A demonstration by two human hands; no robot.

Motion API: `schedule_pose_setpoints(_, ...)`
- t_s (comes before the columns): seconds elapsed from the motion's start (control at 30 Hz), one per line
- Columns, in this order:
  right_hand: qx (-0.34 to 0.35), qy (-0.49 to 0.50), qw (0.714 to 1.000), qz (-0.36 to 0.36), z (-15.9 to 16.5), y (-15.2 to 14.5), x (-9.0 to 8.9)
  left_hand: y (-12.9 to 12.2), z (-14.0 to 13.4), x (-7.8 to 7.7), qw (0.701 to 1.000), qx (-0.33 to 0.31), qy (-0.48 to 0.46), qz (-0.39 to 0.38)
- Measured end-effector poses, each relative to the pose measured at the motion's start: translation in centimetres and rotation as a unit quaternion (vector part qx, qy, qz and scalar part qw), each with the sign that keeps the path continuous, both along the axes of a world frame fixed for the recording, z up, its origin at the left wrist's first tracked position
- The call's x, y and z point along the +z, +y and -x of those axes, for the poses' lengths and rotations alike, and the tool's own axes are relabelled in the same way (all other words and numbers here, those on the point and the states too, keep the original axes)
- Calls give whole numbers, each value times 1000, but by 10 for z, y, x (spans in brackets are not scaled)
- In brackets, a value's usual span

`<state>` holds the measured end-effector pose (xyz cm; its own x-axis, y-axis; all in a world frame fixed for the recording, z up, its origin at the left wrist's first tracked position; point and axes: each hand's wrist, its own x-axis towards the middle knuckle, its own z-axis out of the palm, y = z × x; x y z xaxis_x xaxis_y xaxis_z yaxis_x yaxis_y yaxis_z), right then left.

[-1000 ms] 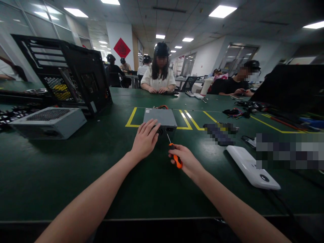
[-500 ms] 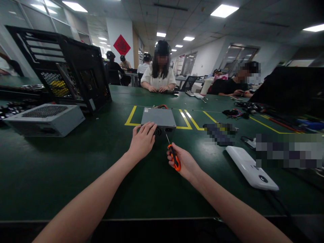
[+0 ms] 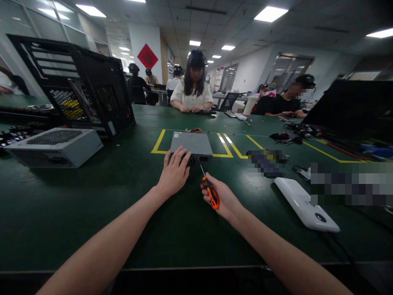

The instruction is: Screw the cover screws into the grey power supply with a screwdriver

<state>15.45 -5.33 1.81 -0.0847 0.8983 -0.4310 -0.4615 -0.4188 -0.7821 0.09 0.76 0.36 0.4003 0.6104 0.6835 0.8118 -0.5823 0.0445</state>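
Left hand (image 3: pixel 173 174) laid flat, fingers spread, against the near face of the grey power supply box (image 3: pixel 191 144) inside the yellow floor marking (image 3: pixel 159 142) on the green table (image 3: pixel 76 205); gripping nothing. Right hand (image 3: pixel 221 198) closed around the orange screwdriver (image 3: pixel 210 195); tip toward the box's near face, contact hard to make out. Black computer case (image 3: pixel 89 90) at left, contents unclear.
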Motion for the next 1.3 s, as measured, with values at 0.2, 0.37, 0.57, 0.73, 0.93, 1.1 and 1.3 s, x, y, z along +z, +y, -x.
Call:
schedule_pose_setpoints(0.2, 24, 4, 1000, 4, 2, -2, 3, 2, 0, 0, 999, -28, 24, 6)
schedule_pose_setpoints(0.37, 26, 26, 999, 18, 1, 1, 0, 4, -1, 0, 999, -31, 39, -5)
schedule_pose_setpoints(0.57, 4, 11, 1000, 5, 0, -1, 1, 3, -3, 1, 998, -22, 61, -18)
schedule_pose_setpoints(0.73, 33, 47, 998, 27, 0, -1, 0, 3, -2, 1, 998, -23, 57, -18)
schedule_pose_setpoints(0.93, 5, 30, 1000, 5, 1, -1, -1, 2, -2, 1, 998, -20, 60, -16)
schedule_pose_setpoints(1.1, 42, 42, 998, 32, 2, 0, 0, 2, -2, 1, 998, -21, 56, -13)
schedule_pose_setpoints(1.3, -9, 41, 999, 4, 1, 1, -1, 3, -2, 1, 998, -27, 51, -17)
